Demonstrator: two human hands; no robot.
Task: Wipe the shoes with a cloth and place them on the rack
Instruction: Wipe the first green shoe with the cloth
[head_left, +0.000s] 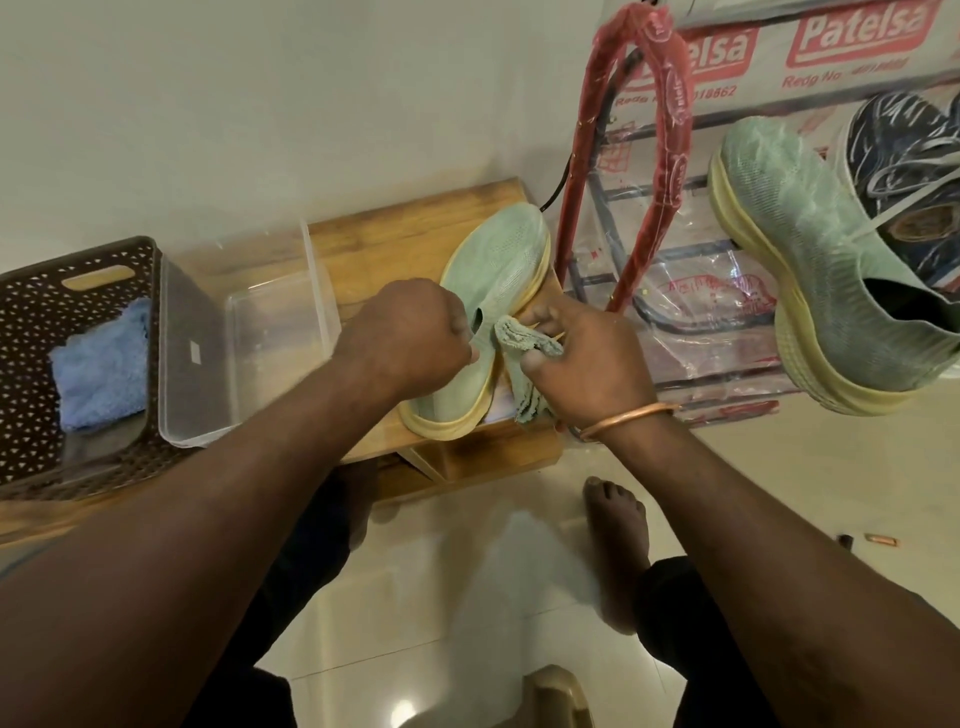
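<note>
Pale-green knit shoe (501, 260), toe pointing away, gripped at collar by left hand (410, 335); grey-green cloth (519, 338) gripped by right hand (587, 364) alongside.

My bench (395, 239) carries a brown basket (31, 332) at its left end, a clear tub (192, 322) just beside it. A green shoe (498, 260) lies at the right end.

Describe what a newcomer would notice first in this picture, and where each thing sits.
At the centre, the left hand grips a pale green shoe on a wooden bench while the right hand holds a grey-green cloth against its side. At the right, its matching shoe rests on the rack, which is wrapped in red plastic.
</note>
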